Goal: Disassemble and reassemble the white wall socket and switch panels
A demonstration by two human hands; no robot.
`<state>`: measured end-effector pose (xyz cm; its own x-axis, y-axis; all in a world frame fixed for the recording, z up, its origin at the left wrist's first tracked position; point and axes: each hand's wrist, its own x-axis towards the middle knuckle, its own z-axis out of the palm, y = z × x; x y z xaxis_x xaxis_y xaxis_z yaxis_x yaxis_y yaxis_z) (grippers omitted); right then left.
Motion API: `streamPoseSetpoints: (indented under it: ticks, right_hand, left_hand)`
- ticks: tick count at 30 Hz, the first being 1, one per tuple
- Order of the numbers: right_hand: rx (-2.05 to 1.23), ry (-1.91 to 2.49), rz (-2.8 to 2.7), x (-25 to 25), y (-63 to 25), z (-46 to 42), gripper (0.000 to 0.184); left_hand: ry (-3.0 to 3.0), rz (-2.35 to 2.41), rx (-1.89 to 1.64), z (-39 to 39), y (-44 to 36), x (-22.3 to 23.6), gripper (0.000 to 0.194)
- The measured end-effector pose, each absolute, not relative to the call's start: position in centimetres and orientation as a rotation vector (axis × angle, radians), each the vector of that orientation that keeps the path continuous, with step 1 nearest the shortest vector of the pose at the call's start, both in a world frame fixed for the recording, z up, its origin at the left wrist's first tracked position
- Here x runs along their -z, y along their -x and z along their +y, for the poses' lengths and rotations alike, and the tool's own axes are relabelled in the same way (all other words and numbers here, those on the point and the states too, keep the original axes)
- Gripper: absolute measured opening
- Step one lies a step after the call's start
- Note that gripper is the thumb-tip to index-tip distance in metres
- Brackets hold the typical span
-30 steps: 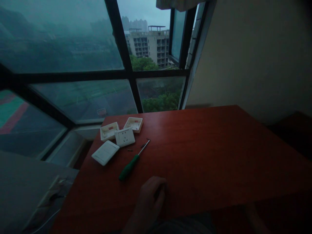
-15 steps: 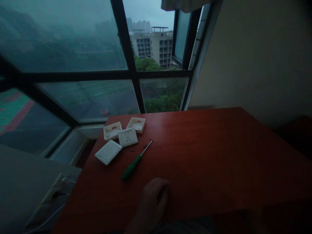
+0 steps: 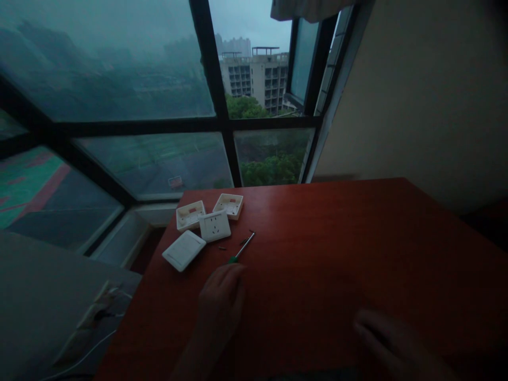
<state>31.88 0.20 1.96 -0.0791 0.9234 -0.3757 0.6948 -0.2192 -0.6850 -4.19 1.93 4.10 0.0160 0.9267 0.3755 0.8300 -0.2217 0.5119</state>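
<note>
My left hand (image 3: 222, 293) is over the handle of a screwdriver (image 3: 245, 247) lying on the table. Its fingers curl downward; their undersides are hidden, so I cannot tell whether they grip the handle. Only the green front end of the handle and the metal shaft show. Beyond the hand lie a white socket panel (image 3: 215, 226), a blank-looking white plate (image 3: 184, 251) and two open white back boxes (image 3: 190, 215) (image 3: 228, 205). Small screws (image 3: 222, 248) lie by the shaft. At lower right, my right hand (image 3: 387, 338) is dim and blurred, apart from these things.
The reddish-brown wooden table (image 3: 317, 238) reaches to a dark-framed window (image 3: 226, 124) and a plain wall (image 3: 416, 106) at right. Left of the table, a white cable (image 3: 95, 347) and a power strip (image 3: 99, 312) lie lower down.
My left hand has moved forward and left, onto the screwdriver's handle. My right hand has come into view at lower right. The screwdriver and white parts keep their places on the table.
</note>
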Motion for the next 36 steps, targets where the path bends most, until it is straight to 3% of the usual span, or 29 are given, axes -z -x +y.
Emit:
streamPoseSetpoints:
  ticks: [8,12,18,21,30,36]
  right_hand:
    - [-0.884,1.208,-2.461,-5.3,-18.3,11.6,0.022]
    - [-0.798,1.177,-2.487,-4.3,-13.7,15.4,0.022]
    - [-0.658,1.231,-2.464,-4.1,-7.5,20.2,0.039]
    - [-0.640,1.247,-2.489,-4.2,-5.3,21.5,0.037]
    - [-0.619,1.376,-2.379,-3.4,-9.5,19.2,0.044]
    - [-0.631,1.432,-2.347,-2.8,-12.9,17.3,0.033]
  left_hand:
    - [-2.195,2.020,-0.833,5.6,6.6,-4.4,0.025]
    - [-2.206,2.068,-0.756,7.9,7.5,-5.2,0.026]
    - [-2.211,2.039,-0.774,10.6,7.8,-5.4,0.022]
    - [-2.226,2.023,-0.716,10.7,7.4,-5.5,0.020]
    - [-2.220,2.121,-0.062,5.1,5.6,-6.8,0.020]
    - [-2.154,2.163,-0.057,4.1,5.8,-5.2,0.018]
